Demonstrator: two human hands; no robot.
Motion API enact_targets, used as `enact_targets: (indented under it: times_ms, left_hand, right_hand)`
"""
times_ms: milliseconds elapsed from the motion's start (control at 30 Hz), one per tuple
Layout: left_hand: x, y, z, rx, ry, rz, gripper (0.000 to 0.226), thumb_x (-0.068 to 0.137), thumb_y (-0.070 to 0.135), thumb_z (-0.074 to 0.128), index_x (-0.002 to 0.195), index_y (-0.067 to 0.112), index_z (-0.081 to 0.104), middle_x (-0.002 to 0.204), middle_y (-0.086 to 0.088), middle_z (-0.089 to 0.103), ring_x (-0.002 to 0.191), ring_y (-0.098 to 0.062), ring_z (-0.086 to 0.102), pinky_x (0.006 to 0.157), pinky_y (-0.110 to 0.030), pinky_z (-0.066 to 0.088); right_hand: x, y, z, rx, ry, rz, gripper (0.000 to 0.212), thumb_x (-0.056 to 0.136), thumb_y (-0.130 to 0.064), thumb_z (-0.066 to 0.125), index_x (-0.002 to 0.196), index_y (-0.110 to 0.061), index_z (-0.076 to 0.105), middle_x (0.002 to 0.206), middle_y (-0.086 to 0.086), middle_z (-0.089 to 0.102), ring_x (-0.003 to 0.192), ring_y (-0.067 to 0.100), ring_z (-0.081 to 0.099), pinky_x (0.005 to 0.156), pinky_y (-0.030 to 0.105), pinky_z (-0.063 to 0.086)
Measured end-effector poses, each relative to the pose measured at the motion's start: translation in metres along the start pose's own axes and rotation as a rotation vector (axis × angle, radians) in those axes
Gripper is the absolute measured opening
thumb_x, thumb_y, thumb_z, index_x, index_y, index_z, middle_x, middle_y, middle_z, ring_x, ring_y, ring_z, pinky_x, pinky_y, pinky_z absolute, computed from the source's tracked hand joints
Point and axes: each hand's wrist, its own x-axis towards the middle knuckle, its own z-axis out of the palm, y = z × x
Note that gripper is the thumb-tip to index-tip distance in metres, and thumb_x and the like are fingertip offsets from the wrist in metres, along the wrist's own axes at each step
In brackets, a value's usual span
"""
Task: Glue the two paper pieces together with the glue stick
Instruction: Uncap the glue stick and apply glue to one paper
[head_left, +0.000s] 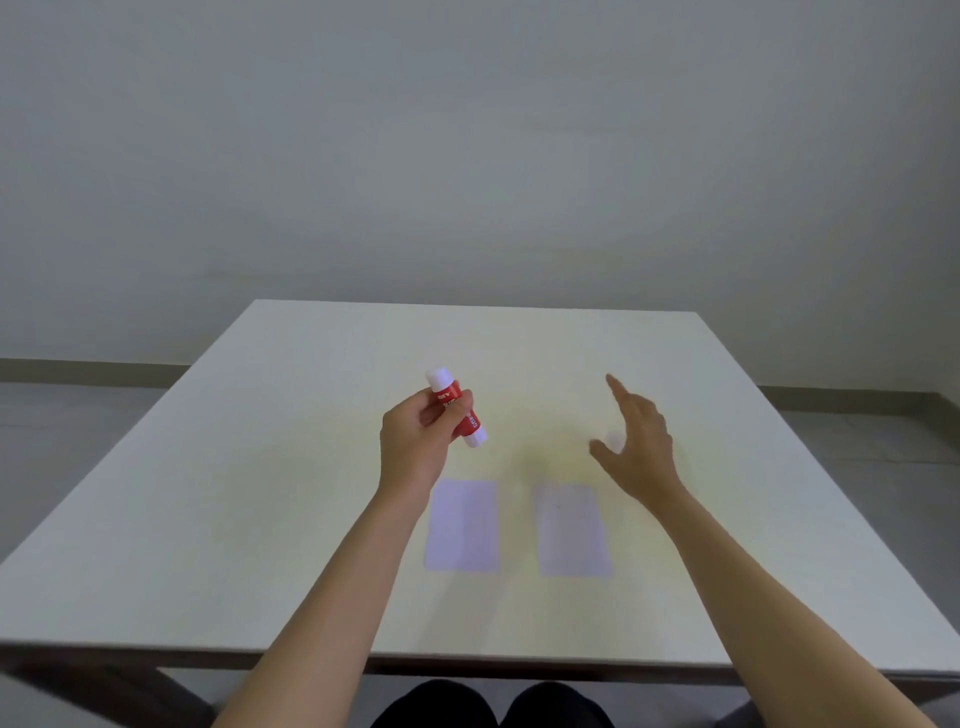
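Fingers of your left hand (413, 441) clench the capped glue stick (457, 408); your right hand (636, 441) hangs spread, empty. Uncap before touching either paper piece (461, 525) below.

We see a red glue stick (457, 408) with white ends, cap on, raised above the table and tilted, its upper end leaning far-left. Nearer us lie two pale lavender paper rectangles flat on the tabletop, side by side but apart: the left paper (462, 525) and the right paper (571, 530).
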Motion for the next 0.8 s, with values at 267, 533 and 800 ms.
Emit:
enact_targets:
  times_ms: [267, 533, 800]
  left_hand:
    - [-0.012, 0.008, 0.042, -0.174, 0.097, -0.048, 0.009, 0.078, 0.017, 0.073, 0.076, 0.008, 0.072, 0.080, -0.008, 0.075, 0.075, -0.022, 0.073, 0.076, -0.033, 0.058]
    - [-0.019, 0.005, 0.034, -0.154, 0.060, -0.070, 0.007, 0.080, 0.020, 0.071, 0.077, 0.014, 0.073, 0.084, -0.001, 0.076, 0.088, -0.017, 0.071, 0.070, -0.017, 0.047]
    - [-0.022, 0.003, 0.034, -0.193, 0.088, -0.084, 0.013, 0.081, 0.022, 0.069, 0.072, 0.015, 0.074, 0.078, 0.000, 0.075, 0.087, -0.018, 0.072, 0.077, -0.025, 0.049]
  right_hand:
    - [-0.035, -0.093, 0.016, 1.081, -0.178, -0.009, 0.021, 0.087, -0.009, 0.064, 0.108, -0.006, 0.059, 0.089, 0.013, 0.065, 0.066, 0.021, 0.063, 0.064, 0.030, 0.052]
    - [-0.042, -0.107, 0.016, 1.094, -0.329, 0.406, 0.047, 0.099, -0.040, 0.037, 0.074, -0.007, 0.059, 0.054, 0.003, 0.049, 0.037, 0.016, 0.041, 0.040, 0.021, 0.032]
    - [-0.048, -0.105, 0.021, 1.206, -0.246, 0.176, 0.019, 0.093, -0.019, 0.056, 0.105, -0.003, 0.057, 0.067, 0.006, 0.054, 0.049, 0.018, 0.050, 0.053, 0.026, 0.043]
